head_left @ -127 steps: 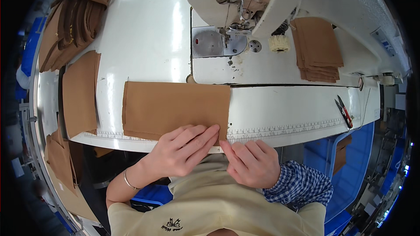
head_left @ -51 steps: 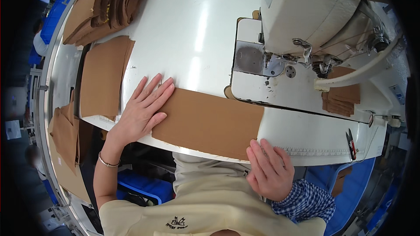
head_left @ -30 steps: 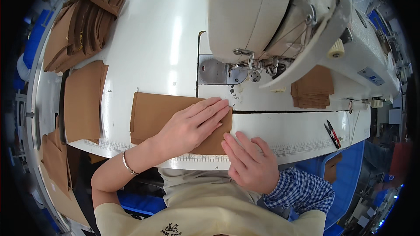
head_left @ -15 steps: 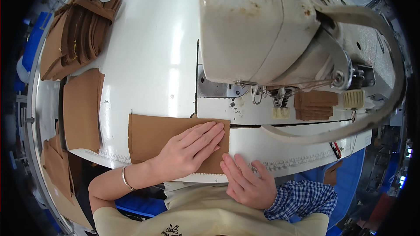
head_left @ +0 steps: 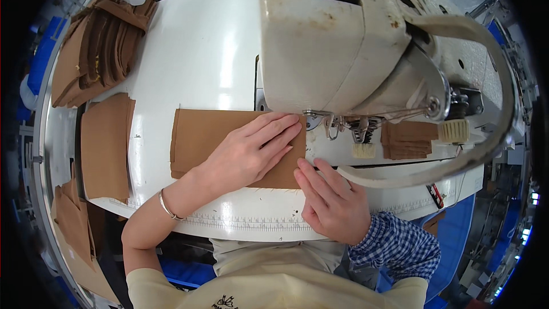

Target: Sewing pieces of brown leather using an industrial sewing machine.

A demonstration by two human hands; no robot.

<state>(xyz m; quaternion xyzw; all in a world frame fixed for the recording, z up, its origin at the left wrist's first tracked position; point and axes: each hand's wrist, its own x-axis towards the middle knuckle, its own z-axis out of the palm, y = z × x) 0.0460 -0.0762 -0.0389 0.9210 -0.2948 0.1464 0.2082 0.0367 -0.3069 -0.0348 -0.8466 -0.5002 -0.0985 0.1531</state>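
A brown fabric panel (head_left: 209, 134) lies flat on the white table, its far right corner close beside the needle area of the sewing machine (head_left: 320, 34). My left hand (head_left: 251, 149) rests flat on the panel's right part, fingers stretched toward the machine and holding nothing. At the panel's near right edge, my right hand (head_left: 334, 200) touches the cloth with its fingertips, fingers stretched out. Whether any cloth is pinched under the right thumb is hidden. The machine's presser foot (head_left: 331, 129) stands just right of the panel's far corner.
A thick stack of brown pieces (head_left: 97, 51) and a flatter brown pile (head_left: 107, 146) lie at the left. Small brown pieces (head_left: 406, 140) sit right of the needle, near two pale brushes (head_left: 454, 131). A curved white bar (head_left: 412, 180) arches over the right side. Small red-and-black snips (head_left: 436, 195) lie near the right edge.
The brown panel has slid away from me, up to the machine's needle area. Both hands have moved forward with it, the right one also slightly rightward.
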